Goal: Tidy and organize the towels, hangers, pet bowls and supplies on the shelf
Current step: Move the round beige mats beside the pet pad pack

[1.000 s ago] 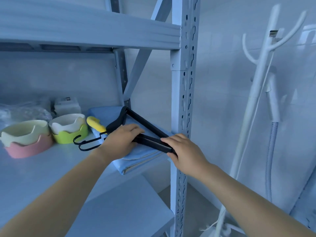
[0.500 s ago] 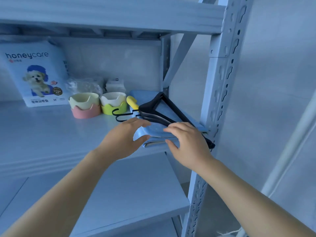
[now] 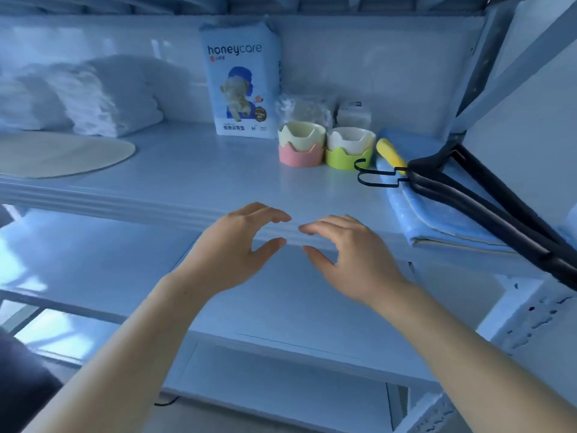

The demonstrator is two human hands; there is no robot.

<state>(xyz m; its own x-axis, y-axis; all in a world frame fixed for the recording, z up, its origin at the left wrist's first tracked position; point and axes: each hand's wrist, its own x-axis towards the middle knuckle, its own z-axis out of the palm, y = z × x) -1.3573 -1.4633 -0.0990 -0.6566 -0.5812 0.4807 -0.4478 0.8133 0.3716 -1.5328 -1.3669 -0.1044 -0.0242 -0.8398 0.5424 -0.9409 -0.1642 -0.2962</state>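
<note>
Both hands empty: left hand (image 3: 237, 245) and right hand (image 3: 349, 254) hover side by side in front of the shelf (image 3: 187, 185) edge, fingers loosely curved, thumbs apart, gripping nothing. Two pet bowls stand side by side mid-shelf: a cream bowl nested in a pink base (image 3: 301, 146) and a white bowl nested in a green base (image 3: 349, 150) – can't tell what is inside from this angle. Behind them are a clear plastic bag (image 3: 303, 109), contents unreadable, and a small white box (image 3: 352, 115). The honeycare pack (image 3: 242, 82) stands upright against the back wall, left of the bowls. At far right a folded blue towel (image 3: 437, 220) carries the black hangers (image 3: 468, 195), stacked, hooks pointing left and ending just beside the green base; a yellow item (image 3: 390, 154) lies on the towel's back corner. At far left there are stacked white towels (image 3: 106, 98), with a round beige mat (image 3: 56, 153) flat in front of them.
</note>
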